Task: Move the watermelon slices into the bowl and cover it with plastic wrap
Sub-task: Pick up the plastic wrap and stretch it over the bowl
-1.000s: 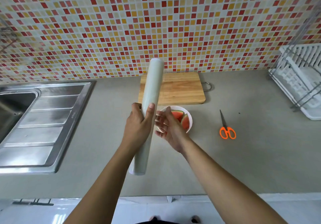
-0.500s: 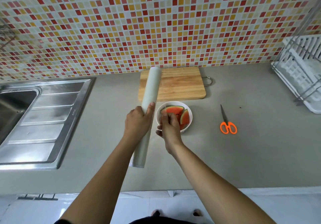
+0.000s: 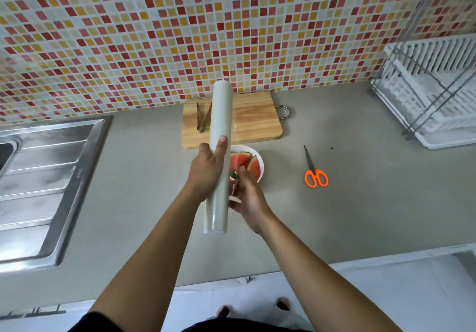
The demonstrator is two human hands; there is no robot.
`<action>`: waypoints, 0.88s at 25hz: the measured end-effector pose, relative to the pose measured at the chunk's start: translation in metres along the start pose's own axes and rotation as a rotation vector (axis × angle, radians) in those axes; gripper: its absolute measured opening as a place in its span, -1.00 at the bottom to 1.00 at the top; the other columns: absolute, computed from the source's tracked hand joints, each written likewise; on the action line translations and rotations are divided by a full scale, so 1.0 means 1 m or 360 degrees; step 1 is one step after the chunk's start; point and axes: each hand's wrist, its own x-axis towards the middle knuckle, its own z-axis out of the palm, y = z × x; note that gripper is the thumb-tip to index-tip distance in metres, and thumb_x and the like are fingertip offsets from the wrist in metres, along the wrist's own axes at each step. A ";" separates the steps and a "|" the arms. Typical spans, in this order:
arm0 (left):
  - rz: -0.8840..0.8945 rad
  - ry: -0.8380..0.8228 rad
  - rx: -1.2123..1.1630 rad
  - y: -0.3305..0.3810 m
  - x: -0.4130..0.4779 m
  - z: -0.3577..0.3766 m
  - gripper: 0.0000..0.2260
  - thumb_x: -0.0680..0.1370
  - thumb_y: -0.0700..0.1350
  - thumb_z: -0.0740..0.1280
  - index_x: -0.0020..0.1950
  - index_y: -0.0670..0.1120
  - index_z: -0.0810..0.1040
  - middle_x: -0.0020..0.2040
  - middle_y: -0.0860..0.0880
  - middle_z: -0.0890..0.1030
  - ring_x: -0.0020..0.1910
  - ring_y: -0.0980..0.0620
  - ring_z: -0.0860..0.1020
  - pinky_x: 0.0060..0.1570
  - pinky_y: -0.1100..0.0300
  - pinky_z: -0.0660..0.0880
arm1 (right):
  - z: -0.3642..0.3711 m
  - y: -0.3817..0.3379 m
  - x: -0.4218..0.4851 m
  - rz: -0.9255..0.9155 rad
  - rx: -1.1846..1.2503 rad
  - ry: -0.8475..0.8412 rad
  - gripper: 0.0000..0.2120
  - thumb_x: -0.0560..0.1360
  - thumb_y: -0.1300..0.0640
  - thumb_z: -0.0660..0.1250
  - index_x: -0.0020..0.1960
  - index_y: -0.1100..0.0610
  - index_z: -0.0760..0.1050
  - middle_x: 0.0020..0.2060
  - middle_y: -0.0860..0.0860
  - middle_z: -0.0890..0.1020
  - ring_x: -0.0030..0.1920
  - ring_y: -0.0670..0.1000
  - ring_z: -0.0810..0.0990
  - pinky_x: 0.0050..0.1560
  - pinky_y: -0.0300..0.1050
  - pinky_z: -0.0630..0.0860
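Over the bowl's left rim, your left hand grips the roll of plastic wrap mid-length, fingers wrapped round it and thumb flat along its front. Your right hand sits just beside the roll at the bowl's near edge, fingers curled, pinching the film.

Versus half a second ago:
- A short clear strip of film now shows off the roll's right side.
- Your right hand has dropped from the slices to the near rim.
- The tongs now show left of the roll.

The roll is a long, pale, matte cylinder, tilted away from you, with its far end over the wooden cutting board. The watermelon slices, red wedges with green rind, lie in the round white bowl on the grey counter. The orange-handled scissors lie to its right. Both your forearms are extended and converge.
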 end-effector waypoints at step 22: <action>0.0258 0.0280 0.0909 -0.009 0.006 -0.013 -0.57 0.56 0.20 0.10 0.19 -0.13 0.33 -0.02 -0.17 0.54 -0.18 -0.13 0.48 -0.19 0.09 0.36 | -0.008 0.026 -0.005 -0.0178 -0.0060 0.0266 -0.76 0.61 0.14 0.10 -0.22 0.06 0.38 -0.45 -0.07 0.39 -0.49 -0.15 0.33 -0.40 -0.26 0.26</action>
